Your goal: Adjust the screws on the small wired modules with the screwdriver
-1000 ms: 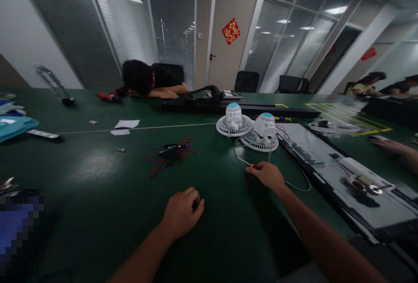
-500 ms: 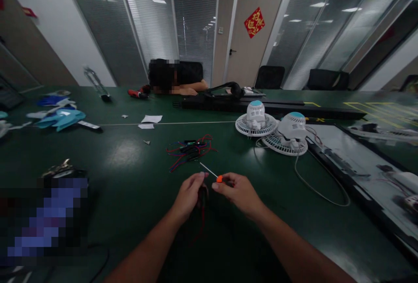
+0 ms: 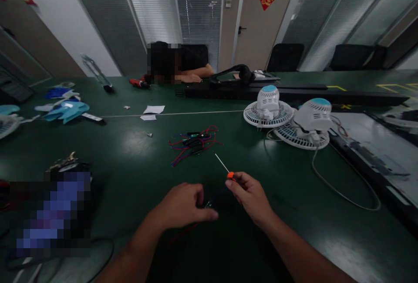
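Both hands now sit lower, nearer vs 0.5 s ago. R hand [image 3: 250,196] pinches screwdriver [image 3: 225,170], tip toward wire bundle [image 3: 192,141]. L hand [image 3: 183,204] curls over small dark part [image 3: 210,200], grip unclear. 2 fans [image 3: 287,115] behind.

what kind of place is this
Likely an office meeting room used as an assembly bench: glass partition walls with blinds, a long dark green table, two small white desk fans and loose red and black wires.
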